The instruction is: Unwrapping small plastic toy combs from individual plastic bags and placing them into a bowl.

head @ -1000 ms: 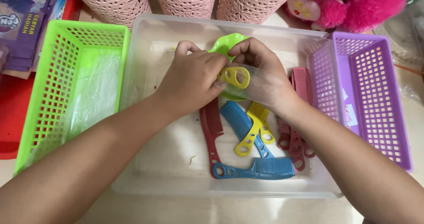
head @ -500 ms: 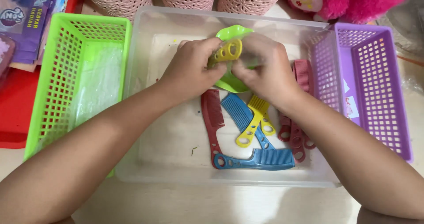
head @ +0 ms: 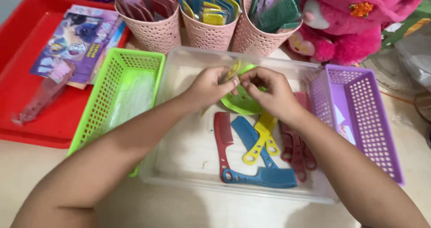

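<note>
**Yellow comb lifted between both hands above the clear tub**

Yellow plastic shows between the fingertips of both hands: a small yellow comb [head: 233,70], held up edge-on over the back of a clear plastic tub [head: 179,165]. The left hand [head: 207,88] pinches it from the left with thumb and forefinger closed on it. The right hand [head: 269,93] meets it from the right, its fingers curled and closed near the same spot; whether they grip the comb itself or a clear wrapper around it cannot be told. Just under the hands lies a bright green comb [head: 242,103], partly hidden by them.

A second ago the yellow comb lay flat against the fingers with its ring-shaped handle facing the camera; now it is turned and raised, so only a thin sliver shows. The view has also tipped upward. This suggests the comb is being worked on in the hands, not yet set down anywhere.

On the tub floor lie a red comb [head: 222,140], a blue comb [head: 262,177], another yellow comb [head: 262,138] and dark red combs [head: 296,151]. A green basket [head: 112,88] stands left of the tub, a purple basket [head: 372,120] right. Behind are three pink lattice cups [head: 206,32] filled with combs, a pink plush toy [head: 345,26], and a red tray [head: 27,75].
</note>
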